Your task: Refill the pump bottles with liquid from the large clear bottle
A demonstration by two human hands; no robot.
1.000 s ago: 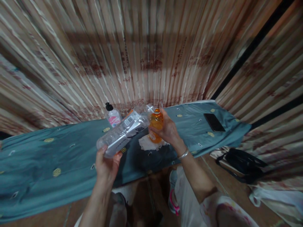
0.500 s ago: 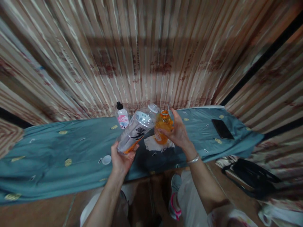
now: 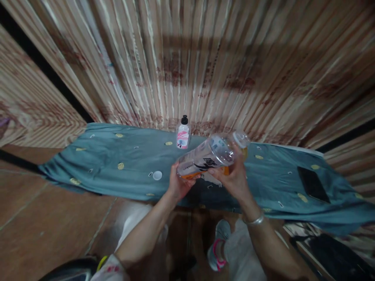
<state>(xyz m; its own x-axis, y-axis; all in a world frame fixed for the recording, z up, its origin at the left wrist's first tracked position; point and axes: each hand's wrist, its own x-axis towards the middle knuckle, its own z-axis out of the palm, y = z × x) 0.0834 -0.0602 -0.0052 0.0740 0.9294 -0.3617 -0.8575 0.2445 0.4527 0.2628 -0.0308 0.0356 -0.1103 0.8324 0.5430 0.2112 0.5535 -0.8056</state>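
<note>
In my left hand [image 3: 181, 184] is the lower end of a large clear plastic bottle [image 3: 202, 158] with a grey, black and orange label. It is tilted, its neck pointing up to the right. My right hand [image 3: 236, 175] closes around the bottle's shoulder from the right, thumb on the label side; some fingers are blurred. Behind that hand, an orange bottle [image 3: 245, 153] is mostly hidden. A piece of white paper [image 3: 212, 179] lies under the hands, partly covered. A round white cap [image 3: 157, 175] rests on the cloth left of my left hand.
A small pump bottle [image 3: 183, 134] with a black top and pink label stands at the back. A dark phone [image 3: 313, 184] lies to the right on the teal cloth [image 3: 140, 156]. Striped curtain [image 3: 181, 58] hangs behind. A black bag [image 3: 336, 253] sits low at right.
My right hand has left the orange bottle and moved onto the large clear bottle. That bottle now leans further over to the right. The view has turned left.
</note>
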